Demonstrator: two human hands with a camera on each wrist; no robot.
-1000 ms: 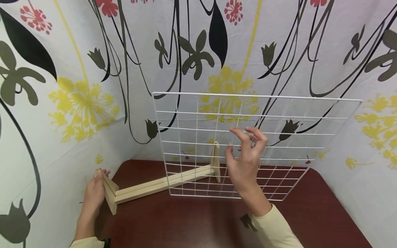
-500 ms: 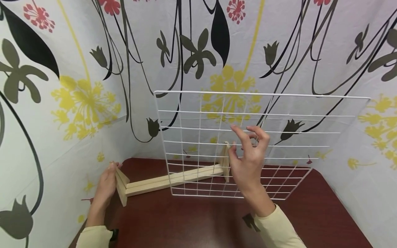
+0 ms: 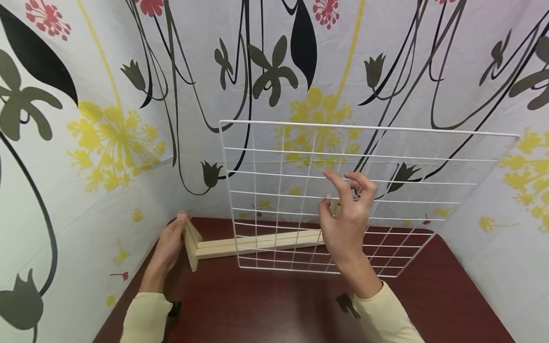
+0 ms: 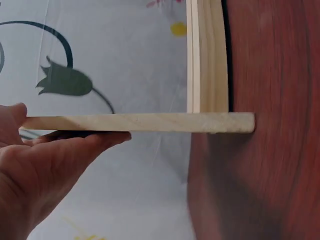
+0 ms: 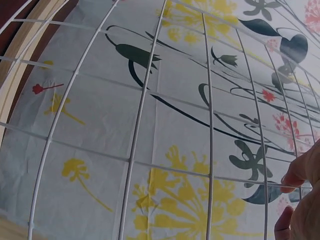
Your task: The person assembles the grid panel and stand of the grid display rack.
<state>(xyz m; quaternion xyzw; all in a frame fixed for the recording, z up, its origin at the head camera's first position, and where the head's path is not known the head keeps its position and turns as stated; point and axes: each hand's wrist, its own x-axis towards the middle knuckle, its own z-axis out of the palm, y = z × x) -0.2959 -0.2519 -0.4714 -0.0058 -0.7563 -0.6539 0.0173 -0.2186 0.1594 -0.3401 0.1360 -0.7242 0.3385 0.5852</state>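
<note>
Behind everything hangs a white cloth (image 3: 206,28) printed with dark stems and with yellow and red flowers, and it walls in the dark red table (image 3: 257,305) before me on three sides. The white wire grid (image 3: 305,176) stands on edge near the table's middle; whether its lower edge touches the wood I cannot tell. The pale wooden stand (image 3: 216,249), a long rail with an upright end board, runs behind the grid's left part, its far end mostly hidden by my right hand (image 3: 347,224). With that hand I hold the grid by its wires, fingers curled, though exactly which ones they hook is unclear. My left hand (image 3: 169,240) clamps the stand's near board, thumb on one face and fingers on the other. Smallest is a dark band (image 3: 175,308) at my left cuff.
</note>
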